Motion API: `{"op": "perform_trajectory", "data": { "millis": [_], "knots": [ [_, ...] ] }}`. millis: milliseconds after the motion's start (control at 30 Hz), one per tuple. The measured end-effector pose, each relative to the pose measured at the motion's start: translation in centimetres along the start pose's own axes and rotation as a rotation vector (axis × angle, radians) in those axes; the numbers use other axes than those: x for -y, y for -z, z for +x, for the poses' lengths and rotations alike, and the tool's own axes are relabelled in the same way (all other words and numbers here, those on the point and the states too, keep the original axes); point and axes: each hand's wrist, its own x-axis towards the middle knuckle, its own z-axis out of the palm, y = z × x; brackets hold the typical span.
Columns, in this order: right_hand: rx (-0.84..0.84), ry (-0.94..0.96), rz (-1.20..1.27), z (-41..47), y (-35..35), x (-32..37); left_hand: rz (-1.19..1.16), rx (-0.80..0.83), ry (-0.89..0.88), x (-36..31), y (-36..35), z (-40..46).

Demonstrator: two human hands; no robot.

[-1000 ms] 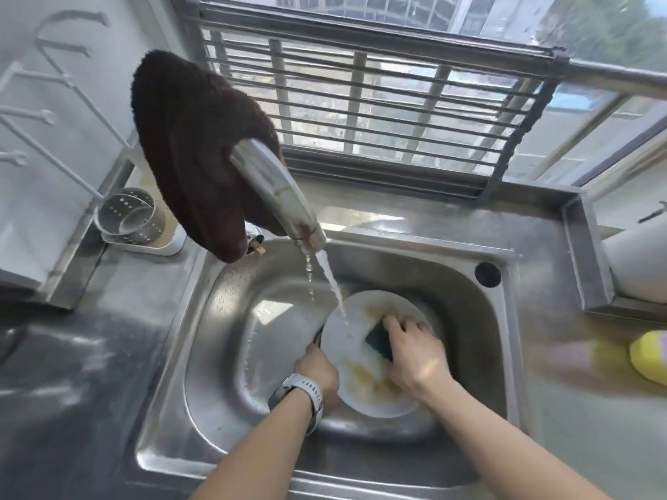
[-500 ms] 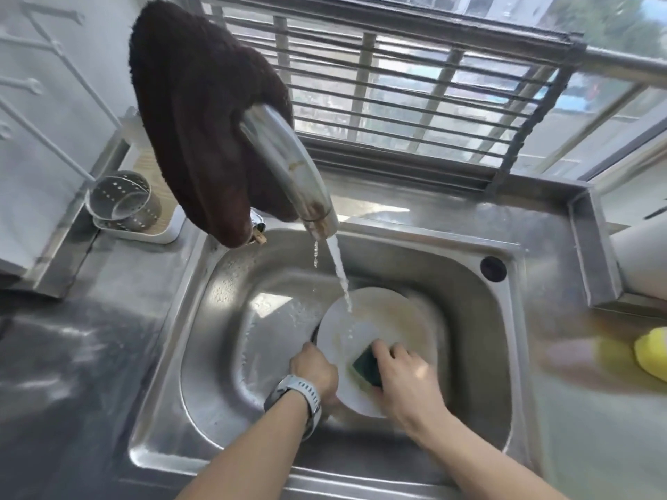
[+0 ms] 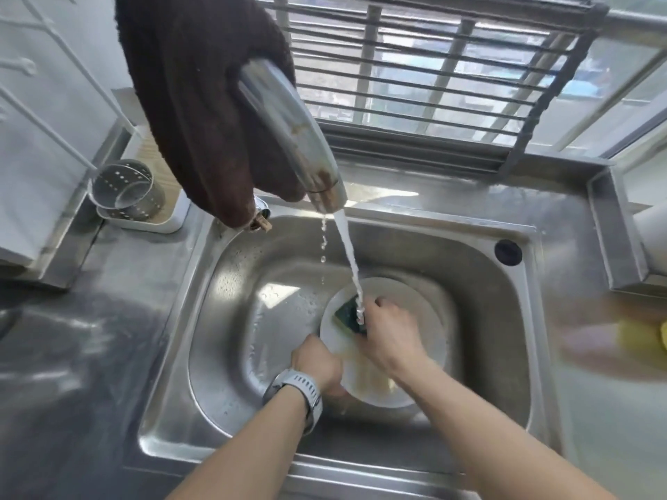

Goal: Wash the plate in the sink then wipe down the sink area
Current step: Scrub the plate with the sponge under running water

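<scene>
The faucet [image 3: 292, 138] and brown cloth [image 3: 195, 102] are hanging over the sink's [image 3: 223, 355] back-left corner, blocking entry there. The plate [image 3: 426, 319] is filling the basin's right half; the left half is lying open beside it.

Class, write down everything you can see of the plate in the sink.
The plate is round, white and glossy, with brownish smears near its lower edge. It sits tilted in the steel sink. The left hand grips its left rim; the right hand presses a dark green sponge on its face, where tap water lands.
</scene>
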Motion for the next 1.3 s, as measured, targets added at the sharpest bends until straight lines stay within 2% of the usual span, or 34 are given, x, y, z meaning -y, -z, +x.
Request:
{"op": "perform_trajectory", "data": {
  "millis": [133, 200, 300, 400, 500, 567, 667, 733, 833, 900, 967, 1067, 1167, 1233, 1300],
  "knots": [
    [-0.023, -0.168, -0.075, -2.7, 1.2, -3.5, -0.046, 0.001, 0.007, -0.2, 0.5, -0.2],
    [0.057, -0.083, -0.046, -5.3, 1.0, -1.6, -0.062, 0.011, 0.007, -0.3, 0.6, -0.7],
    [0.071, 0.034, 0.051, -2.6, 0.4, 0.9, -0.064, 0.000, 0.004, 0.0, 0.4, -0.8],
    [0.032, -0.108, 0.006, 0.1, 1.0, -2.2, -0.076, -0.017, 0.001, 0.0, 0.8, -0.5],
    [0.025, -0.191, -0.062, -4.2, 1.2, -4.1, -0.081, 0.000, -0.015, -0.3, 1.0, -1.1],
    [0.066, -0.085, -0.016, -5.9, 0.8, -1.3, -0.092, 0.016, -0.010, -0.4, 0.9, -1.4],
    [0.043, 0.002, 0.055, -2.0, 0.3, 1.0, -0.079, 0.015, -0.008, -0.6, 1.1, -1.9],
    [0.017, -0.075, 0.021, 0.2, 1.1, -0.8, -0.091, -0.012, -0.017, -0.6, 1.2, -1.7],
    [0.004, -0.217, -0.006, -3.6, 2.2, -3.9, -0.090, -0.026, -0.026, -1.0, 1.6, -2.2],
    [0.045, -0.128, -0.024, -6.1, 1.9, -1.9, -0.060, -0.009, -0.037, -1.1, 1.7, -2.4],
    [0.050, 0.002, 0.063, -4.5, 1.3, 1.0, -0.062, 0.002, -0.024, -0.9, 1.3, -2.2],
    [0.020, -0.054, 0.035, 0.6, 0.8, 0.2, -0.056, 0.006, -0.040, -0.9, 1.6, -2.1],
    [0.004, -0.209, 0.006, -1.8, 1.7, -3.7, -0.074, -0.024, -0.014, -1.0, 1.7, -2.4],
    [0.010, -0.158, 0.003, -5.8, 1.5, -2.4, -0.080, -0.010, -0.010, -1.1, 1.6, -2.3],
    [0.034, -0.003, 0.086, -5.4, 1.1, 0.2, -0.072, 0.002, -0.004, -1.1, 1.4, -2.4]
  ]
}}
